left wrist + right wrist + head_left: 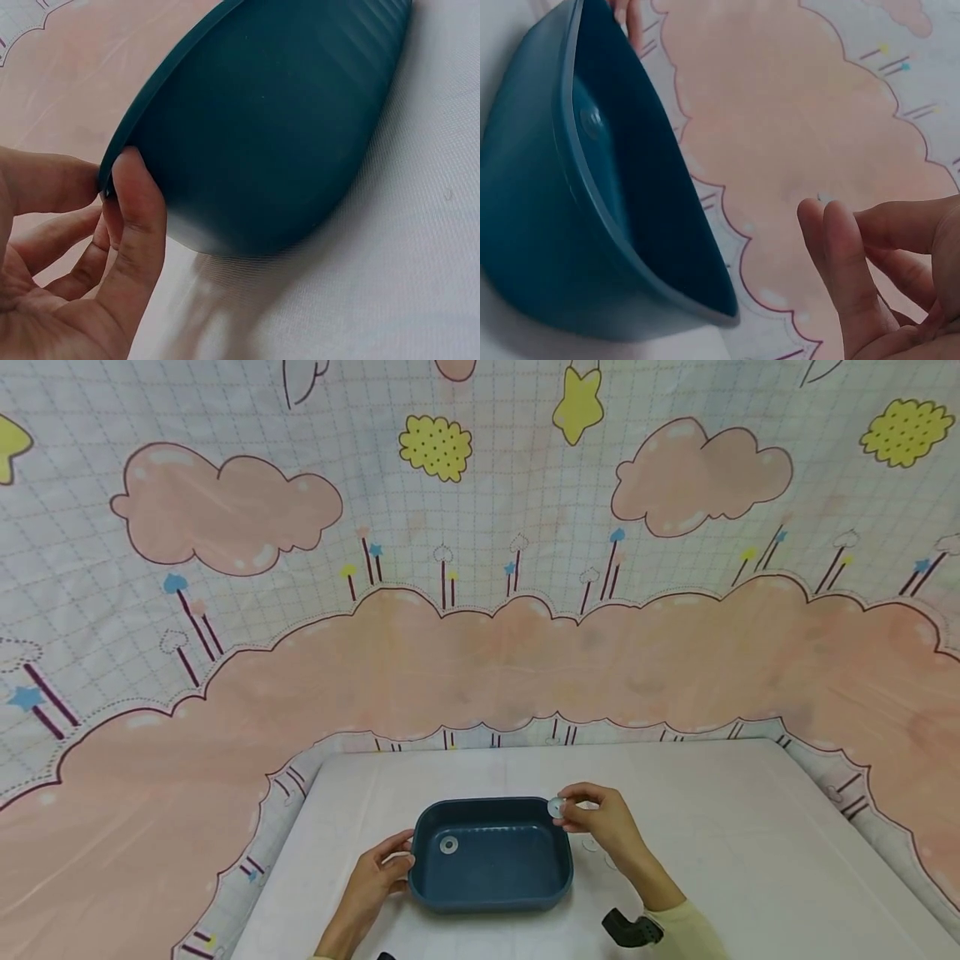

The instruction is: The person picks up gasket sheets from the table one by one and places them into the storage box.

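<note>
A white table (750, 860) spreads across the lower part of the head view, its far edge nearly straight and its sides widening toward the viewer. In the left wrist view its surface shows a fine, mesh-like weave. A dark blue tray (491, 905), rectangular with rounded corners, stands directly on it, open side up, its long sides roughly parallel to the far edge. A soft shadow (214, 315) falls on the white beside the tray. Faint curved marks (589, 844) show just right of the tray in the head view.
</note>
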Demonstrator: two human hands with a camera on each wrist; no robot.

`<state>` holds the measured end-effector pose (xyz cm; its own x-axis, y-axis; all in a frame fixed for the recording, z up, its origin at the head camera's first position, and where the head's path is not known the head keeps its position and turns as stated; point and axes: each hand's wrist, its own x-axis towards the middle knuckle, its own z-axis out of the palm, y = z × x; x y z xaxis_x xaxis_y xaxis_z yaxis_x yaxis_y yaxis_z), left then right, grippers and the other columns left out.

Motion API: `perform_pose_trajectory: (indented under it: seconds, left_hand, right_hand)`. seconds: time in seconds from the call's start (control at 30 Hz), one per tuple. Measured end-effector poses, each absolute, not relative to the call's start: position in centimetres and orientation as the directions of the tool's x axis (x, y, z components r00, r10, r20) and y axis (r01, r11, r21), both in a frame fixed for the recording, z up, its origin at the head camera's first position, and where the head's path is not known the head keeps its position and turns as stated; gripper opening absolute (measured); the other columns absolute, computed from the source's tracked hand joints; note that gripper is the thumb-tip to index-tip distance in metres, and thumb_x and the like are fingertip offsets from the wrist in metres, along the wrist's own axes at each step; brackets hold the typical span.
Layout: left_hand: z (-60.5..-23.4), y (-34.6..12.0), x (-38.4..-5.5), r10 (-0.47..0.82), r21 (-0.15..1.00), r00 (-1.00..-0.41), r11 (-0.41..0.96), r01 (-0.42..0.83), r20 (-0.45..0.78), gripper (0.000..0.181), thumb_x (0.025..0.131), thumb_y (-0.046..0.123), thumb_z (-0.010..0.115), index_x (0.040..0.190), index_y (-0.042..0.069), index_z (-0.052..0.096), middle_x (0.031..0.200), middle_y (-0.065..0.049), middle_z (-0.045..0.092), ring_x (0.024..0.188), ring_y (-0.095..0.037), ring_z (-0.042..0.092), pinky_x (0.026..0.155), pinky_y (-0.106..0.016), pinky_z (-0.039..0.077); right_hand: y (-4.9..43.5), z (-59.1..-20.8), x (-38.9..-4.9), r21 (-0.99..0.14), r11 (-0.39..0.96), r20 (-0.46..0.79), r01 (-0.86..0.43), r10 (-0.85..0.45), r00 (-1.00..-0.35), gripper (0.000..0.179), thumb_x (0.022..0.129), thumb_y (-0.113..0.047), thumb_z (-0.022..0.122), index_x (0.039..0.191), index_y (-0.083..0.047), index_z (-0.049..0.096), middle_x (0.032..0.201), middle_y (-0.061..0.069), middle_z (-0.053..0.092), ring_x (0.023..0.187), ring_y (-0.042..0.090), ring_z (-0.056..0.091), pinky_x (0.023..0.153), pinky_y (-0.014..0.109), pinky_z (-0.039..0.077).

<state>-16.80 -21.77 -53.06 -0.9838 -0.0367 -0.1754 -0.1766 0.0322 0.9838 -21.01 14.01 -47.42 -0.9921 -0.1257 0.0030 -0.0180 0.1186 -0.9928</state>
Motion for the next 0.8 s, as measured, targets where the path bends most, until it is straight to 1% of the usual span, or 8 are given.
perform_pose_trajectory:
  seconds: [0.27, 0.47, 0.8]
  left_hand:
    - [-53.2, -21.6, -16.8, -0.038, 0.984, -0.984, 0.029, -0.176, -0.175, 0.050, 0.090, 0.003, 0.062, 0.139, -0.003, 0.050, 0.116, -0.013, 0.054, 0.086, -0.016, 0.064, 0.065, -0.031, 0.055]
    - [-53.2, -21.6, -16.7, -0.041, 0.984, -0.984, 0.024, -0.177, -0.176, 0.049, 0.091, 0.002, 0.061, 0.139, -0.002, 0.051, 0.116, -0.013, 0.052, 0.086, -0.015, 0.062, 0.064, -0.031, 0.055]
    - [-53.0, -21.5, -16.7, -0.055, 0.983, -0.982, 0.017, -0.183, -0.182, 0.048, 0.092, 0.002, 0.060, 0.139, -0.001, 0.051, 0.117, -0.012, 0.051, 0.086, -0.015, 0.061, 0.064, -0.031, 0.055]
  right_hand:
    - [11.8, -47.5, -21.0, -0.998, 0.060, -0.003, -0.009, -0.194, -0.981, 0.028, 0.090, -0.004, 0.065, 0.114, 0.008, 0.063, 0.093, 0.013, 0.061, 0.079, 0.021, 0.074, 0.070, 0.024, 0.058]
    - [10.0, -47.8, -21.3, -0.999, 0.003, -0.034, 0.034, -0.192, -0.981, 0.027, 0.089, -0.003, 0.065, 0.114, 0.008, 0.064, 0.091, 0.010, 0.062, 0.079, 0.021, 0.074, 0.069, 0.025, 0.059]
    - [7.4, -48.5, -22.0, -0.997, -0.038, -0.055, 0.064, -0.205, -0.977, 0.026, 0.088, -0.002, 0.066, 0.112, 0.010, 0.063, 0.086, 0.008, 0.064, 0.073, 0.017, 0.073, 0.066, 0.025, 0.059]
